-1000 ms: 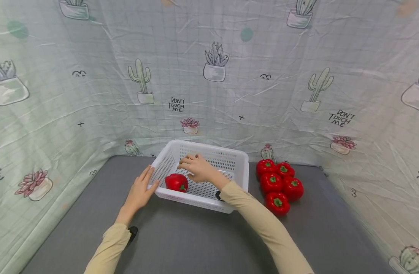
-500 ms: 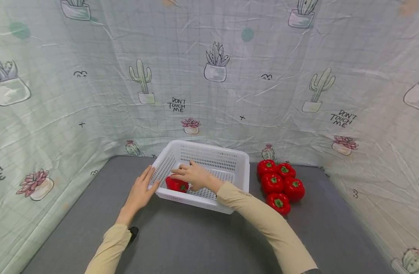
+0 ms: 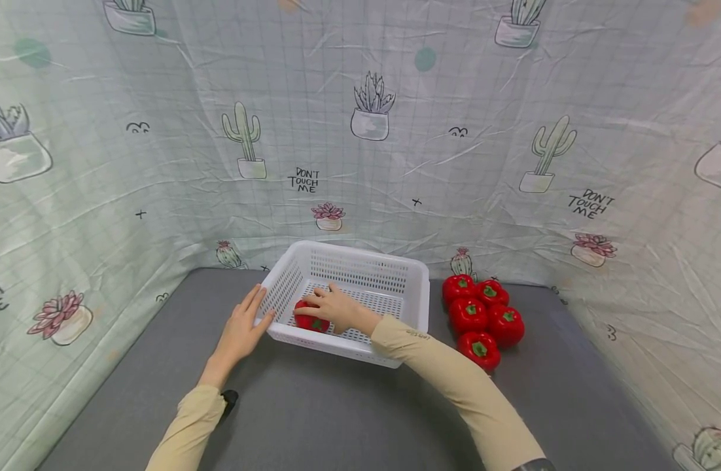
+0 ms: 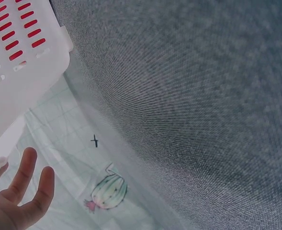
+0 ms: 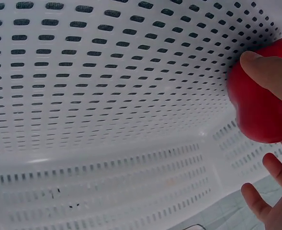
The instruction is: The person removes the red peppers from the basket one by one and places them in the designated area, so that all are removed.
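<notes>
A white perforated plastic basket [image 3: 360, 251] sits near the back of the table. Against its left rim rests my left hand [image 3: 238, 332], the fingers nearly straight along the outer wall; in the left wrist view those fingers [image 4: 23, 175] stand beside the basket side. My right hand [image 3: 339, 310] reaches inside and grips a red bell pepper [image 3: 311, 322] by the front left. From the right wrist, the thumb [image 5: 270, 72] lies across the pepper [image 5: 258, 108], while two fingers are spread away from it. Where the other fingertips touch is partly hidden.
Several red bell peppers [image 3: 478, 350] with green stems stand clustered on the grey tabletop [image 3: 349, 418], right of the basket. A patterned cloth backdrop [image 3: 390, 176] encloses the back and both sides.
My right hand has moved left and down onto the pepper in the basket and taken hold of it. The pepper has shifted slightly right. My left hand has stayed at the rim.
</notes>
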Motion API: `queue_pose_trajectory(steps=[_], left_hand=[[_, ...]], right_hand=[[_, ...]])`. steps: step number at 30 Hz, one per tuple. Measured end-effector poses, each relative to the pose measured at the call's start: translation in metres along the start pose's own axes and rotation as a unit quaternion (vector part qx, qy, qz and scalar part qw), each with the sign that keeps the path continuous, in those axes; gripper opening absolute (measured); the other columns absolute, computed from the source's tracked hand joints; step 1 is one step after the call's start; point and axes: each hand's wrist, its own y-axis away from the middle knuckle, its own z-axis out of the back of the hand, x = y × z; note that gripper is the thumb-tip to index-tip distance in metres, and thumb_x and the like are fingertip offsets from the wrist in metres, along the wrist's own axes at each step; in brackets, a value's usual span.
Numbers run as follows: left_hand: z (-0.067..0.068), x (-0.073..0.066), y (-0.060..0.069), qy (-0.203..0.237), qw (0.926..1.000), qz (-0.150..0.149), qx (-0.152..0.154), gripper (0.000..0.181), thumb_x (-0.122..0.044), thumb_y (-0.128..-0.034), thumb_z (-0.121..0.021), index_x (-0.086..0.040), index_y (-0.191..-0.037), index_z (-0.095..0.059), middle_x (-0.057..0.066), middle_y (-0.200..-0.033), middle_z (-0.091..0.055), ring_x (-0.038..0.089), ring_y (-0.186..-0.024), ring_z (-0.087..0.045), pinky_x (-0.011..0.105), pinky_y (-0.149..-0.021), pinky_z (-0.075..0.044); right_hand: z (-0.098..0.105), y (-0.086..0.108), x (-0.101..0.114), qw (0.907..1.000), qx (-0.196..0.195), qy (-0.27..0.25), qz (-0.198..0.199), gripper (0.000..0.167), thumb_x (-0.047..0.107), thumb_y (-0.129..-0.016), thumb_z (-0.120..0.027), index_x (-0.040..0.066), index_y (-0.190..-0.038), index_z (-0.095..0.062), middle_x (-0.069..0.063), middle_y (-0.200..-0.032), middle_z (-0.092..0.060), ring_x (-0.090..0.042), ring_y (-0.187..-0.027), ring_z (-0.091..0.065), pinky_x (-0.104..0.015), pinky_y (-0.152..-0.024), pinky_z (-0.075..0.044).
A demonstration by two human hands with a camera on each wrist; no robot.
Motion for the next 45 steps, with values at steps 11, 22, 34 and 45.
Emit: queue_pose_trajectory(steps=[11, 22, 34, 45], left_hand=[[0.0, 0.0, 0.001, 0.0, 1.0, -0.005, -0.008, 0.056, -0.029, -0.0882, -0.05, -0.002, -0.135, -0.036, 0.02, -0.141, -0.031, 0.045, -0.113, -0.042, 0.057, -0.089, -0.034], [0.001, 0.0, 0.0, -0.004, 1.0, -0.002, -0.002, 0.057, -0.03, -0.0885, -0.05, -0.002, -0.136, -0.034, 0.02, -0.142, -0.031, 0.044, -0.116, -0.04, 0.058, -0.089, -0.035], [0.002, 0.0, 0.0, -0.003, 1.0, -0.001, 0.002, 0.057, -0.03, -0.0893, -0.048, -0.002, -0.136, -0.034, 0.02, -0.142, -0.03, 0.045, -0.116, -0.04, 0.059, -0.089, -0.034], [0.002, -0.002, 0.0, 0.001, 1.0, 0.002, 0.007, 0.057, -0.03, -0.0898, -0.047, -0.002, -0.137, -0.033, 0.02, -0.143, -0.028, 0.044, -0.118, -0.038, 0.059, -0.09, -0.033]], right_hand=[[-0.01, 0.006, -0.006, 0.9992, 0.012, 0.019, -0.031, 0.096, 0.054, -0.061, -0.073, 0.031, -0.139, -0.023, 0.002, -0.132, -0.039, -0.017, -0.118, -0.035, -0.037, -0.093, -0.04], [-0.01, 0.005, -0.006, 0.9957, 0.051, 0.067, -0.039, 0.102, 0.064, -0.06, -0.067, 0.025, -0.14, -0.017, 0.003, -0.145, -0.025, -0.018, -0.128, -0.028, -0.04, -0.101, -0.034], [-0.014, 0.004, -0.009, 0.9978, 0.039, 0.042, -0.033, 0.092, 0.063, -0.064, -0.064, 0.025, -0.138, -0.026, 0.009, -0.136, -0.041, -0.017, -0.125, -0.033, -0.039, -0.098, -0.035], [-0.014, 0.008, -0.015, 0.9986, 0.04, 0.006, -0.036, 0.086, 0.06, -0.064, -0.066, 0.031, -0.136, -0.029, 0.006, -0.131, -0.046, -0.021, -0.123, -0.035, -0.041, -0.096, -0.038]])
